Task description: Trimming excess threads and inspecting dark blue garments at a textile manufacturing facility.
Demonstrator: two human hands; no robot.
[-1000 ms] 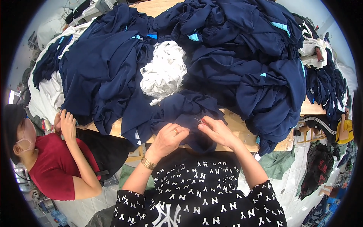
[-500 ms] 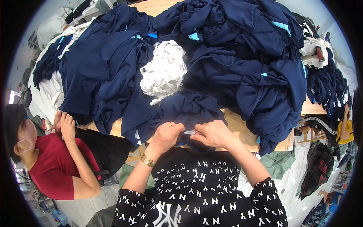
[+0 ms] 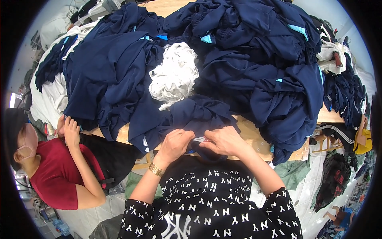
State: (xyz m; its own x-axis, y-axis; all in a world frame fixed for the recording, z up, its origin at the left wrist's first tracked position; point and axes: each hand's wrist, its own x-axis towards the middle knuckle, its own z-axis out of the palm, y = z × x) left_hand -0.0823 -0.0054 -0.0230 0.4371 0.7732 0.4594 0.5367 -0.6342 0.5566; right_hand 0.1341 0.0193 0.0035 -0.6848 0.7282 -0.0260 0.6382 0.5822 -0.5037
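A navy garment (image 3: 201,113) lies bunched at the table's near edge, directly under both my hands. My left hand (image 3: 177,144) is closed, with thumb and fingertips pinching at the garment's near edge. Close by on its right, my right hand (image 3: 223,140) pinches one end of a short white strip (image 3: 198,139), which spans the gap between the hands. Fingers hide both ends of the strip, and I cannot tell whether it is sewn to the garment. Just beyond the garment sits a heap of white tape (image 3: 174,73), with one loose end pointing toward me.
Large piles of navy garments with light-blue patches flank the tape, a left pile (image 3: 107,75) and a right pile (image 3: 258,79). Bare wood of the table (image 3: 254,137) shows at the near edge. At my left, a person in a red shirt (image 3: 59,173) handles navy cloth.
My hands hold nearly the same place and grip. The whole view has shifted very slightly. At the far lower right, a distant person has moved.
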